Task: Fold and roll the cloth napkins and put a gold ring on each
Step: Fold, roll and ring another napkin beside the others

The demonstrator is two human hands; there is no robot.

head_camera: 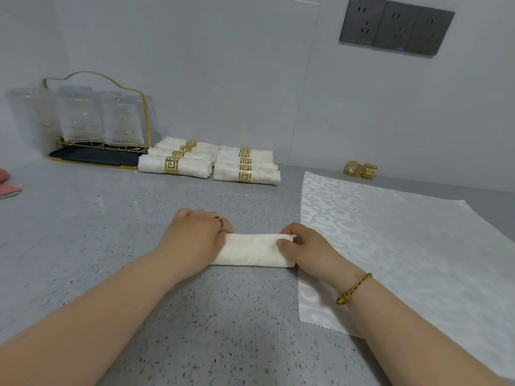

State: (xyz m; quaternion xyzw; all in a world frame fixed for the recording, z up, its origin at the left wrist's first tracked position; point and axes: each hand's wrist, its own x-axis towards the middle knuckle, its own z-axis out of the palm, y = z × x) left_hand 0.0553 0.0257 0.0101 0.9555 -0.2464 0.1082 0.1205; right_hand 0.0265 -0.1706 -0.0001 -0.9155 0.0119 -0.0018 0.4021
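Observation:
A rolled white napkin (252,250) lies across the grey counter in front of me. My left hand (196,235) covers its left end with fingers curled over the roll. My right hand (302,245) pinches its right end between thumb and fingers. A flat, unfolded white patterned napkin (390,246) is spread on the counter to the right, partly under my right forearm. Two loose gold rings (361,169) stand by the wall behind it. Several finished rolled napkins with gold rings (209,162) lie in two rows at the back.
A gold wire rack (83,121) holding clear glasses stands at the back left on a dark tray. Pink cloth (8,185) pokes in at the left edge. Grey wall sockets (395,26) sit high on the right wall.

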